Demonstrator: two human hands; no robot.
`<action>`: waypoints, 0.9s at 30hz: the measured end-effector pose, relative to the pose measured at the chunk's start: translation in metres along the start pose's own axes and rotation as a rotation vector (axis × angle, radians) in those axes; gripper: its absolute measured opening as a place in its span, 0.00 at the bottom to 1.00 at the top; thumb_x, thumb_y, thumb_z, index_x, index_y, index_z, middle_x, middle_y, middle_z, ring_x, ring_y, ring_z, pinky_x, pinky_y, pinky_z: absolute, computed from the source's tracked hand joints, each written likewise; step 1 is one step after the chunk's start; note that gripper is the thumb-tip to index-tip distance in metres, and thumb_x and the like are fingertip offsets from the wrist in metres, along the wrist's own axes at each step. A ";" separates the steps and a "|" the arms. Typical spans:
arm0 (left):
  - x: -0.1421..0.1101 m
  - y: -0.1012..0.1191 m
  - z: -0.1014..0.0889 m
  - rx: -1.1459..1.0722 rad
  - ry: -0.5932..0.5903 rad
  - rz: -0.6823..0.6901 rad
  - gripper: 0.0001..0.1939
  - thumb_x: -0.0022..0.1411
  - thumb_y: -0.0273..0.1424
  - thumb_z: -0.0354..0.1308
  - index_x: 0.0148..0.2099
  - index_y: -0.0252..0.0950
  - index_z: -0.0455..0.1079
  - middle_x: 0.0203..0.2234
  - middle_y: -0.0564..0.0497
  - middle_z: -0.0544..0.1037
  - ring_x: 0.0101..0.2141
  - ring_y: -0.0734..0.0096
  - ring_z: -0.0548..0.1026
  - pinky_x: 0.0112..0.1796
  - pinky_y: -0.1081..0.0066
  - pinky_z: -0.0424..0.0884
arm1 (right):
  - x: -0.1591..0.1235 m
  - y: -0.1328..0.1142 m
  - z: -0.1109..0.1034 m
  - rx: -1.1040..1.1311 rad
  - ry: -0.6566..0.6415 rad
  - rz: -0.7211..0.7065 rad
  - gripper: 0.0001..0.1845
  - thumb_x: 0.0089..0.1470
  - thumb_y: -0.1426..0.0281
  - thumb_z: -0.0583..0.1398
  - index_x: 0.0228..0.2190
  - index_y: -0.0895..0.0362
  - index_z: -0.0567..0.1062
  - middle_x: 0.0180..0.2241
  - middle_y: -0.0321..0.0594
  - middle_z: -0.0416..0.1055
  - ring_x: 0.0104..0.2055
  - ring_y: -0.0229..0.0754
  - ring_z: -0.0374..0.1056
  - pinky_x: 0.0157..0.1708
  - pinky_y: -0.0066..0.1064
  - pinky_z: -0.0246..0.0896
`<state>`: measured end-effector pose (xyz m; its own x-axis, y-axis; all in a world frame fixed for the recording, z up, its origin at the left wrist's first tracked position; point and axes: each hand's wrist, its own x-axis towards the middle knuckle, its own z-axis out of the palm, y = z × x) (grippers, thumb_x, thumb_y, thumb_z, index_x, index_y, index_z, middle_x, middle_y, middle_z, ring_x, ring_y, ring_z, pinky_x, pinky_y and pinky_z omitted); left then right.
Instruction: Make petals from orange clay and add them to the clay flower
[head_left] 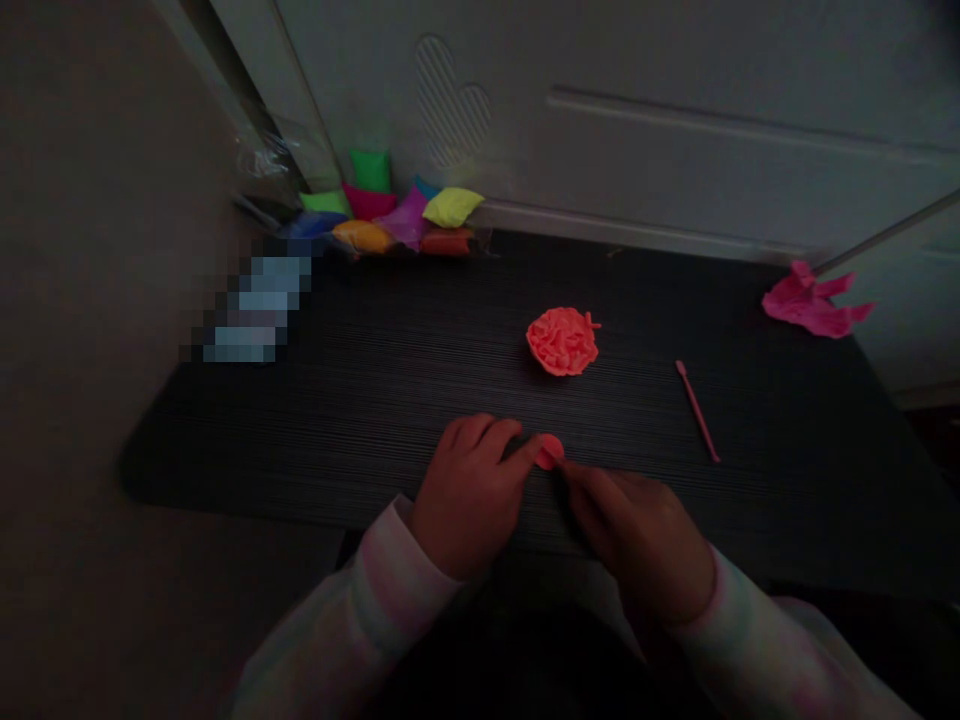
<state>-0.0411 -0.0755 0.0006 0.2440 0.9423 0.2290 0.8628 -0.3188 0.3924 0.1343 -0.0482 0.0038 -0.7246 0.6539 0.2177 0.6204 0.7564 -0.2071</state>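
A small, flat orange clay disc (551, 451) lies on the dark table near its front edge, between my hands. My left hand (474, 490) rests on the tabletop with fingers apart, one fingertip touching the disc's left side. From the right, my right hand (637, 535) reaches the disc with its fingers closed together. Whatever they may grip is hidden in shadow. Beyond both hands sits a round orange clay piece (562, 342), its top covered in crinkled strips. A thin pink modelling tool (698, 411) lies to the right.
Several coloured clay packets (375, 215) are piled at the back left against a pale panel (675, 170). A blurred-out rectangular item (259, 310) lies at the left edge of the dark table (360, 420). Crumpled pink material (814, 302) is at the far right corner.
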 end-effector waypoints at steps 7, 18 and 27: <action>0.000 -0.001 -0.003 -0.027 0.026 -0.004 0.15 0.55 0.22 0.48 0.44 0.33 0.68 0.37 0.47 0.72 0.39 0.63 0.64 0.40 0.61 0.65 | 0.000 -0.002 0.007 -0.061 0.060 -0.018 0.13 0.54 0.75 0.49 0.35 0.63 0.71 0.20 0.39 0.72 0.19 0.38 0.65 0.21 0.30 0.57; -0.001 -0.003 -0.003 -0.072 0.049 -0.040 0.14 0.56 0.23 0.48 0.44 0.32 0.69 0.36 0.45 0.70 0.39 0.64 0.64 0.41 0.61 0.66 | 0.001 -0.001 0.006 -0.111 0.071 -0.033 0.11 0.54 0.76 0.49 0.34 0.62 0.71 0.21 0.37 0.73 0.18 0.37 0.61 0.23 0.30 0.52; -0.001 -0.001 -0.001 0.034 0.015 0.034 0.12 0.55 0.25 0.50 0.42 0.36 0.69 0.38 0.47 0.72 0.39 0.61 0.63 0.40 0.60 0.65 | 0.008 -0.003 -0.001 -0.138 -0.028 0.046 0.10 0.52 0.74 0.51 0.33 0.60 0.72 0.21 0.36 0.72 0.18 0.37 0.62 0.22 0.30 0.49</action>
<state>-0.0428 -0.0760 0.0003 0.2667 0.9294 0.2551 0.8686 -0.3465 0.3541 0.1275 -0.0451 0.0068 -0.7013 0.6888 0.1837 0.6872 0.7217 -0.0830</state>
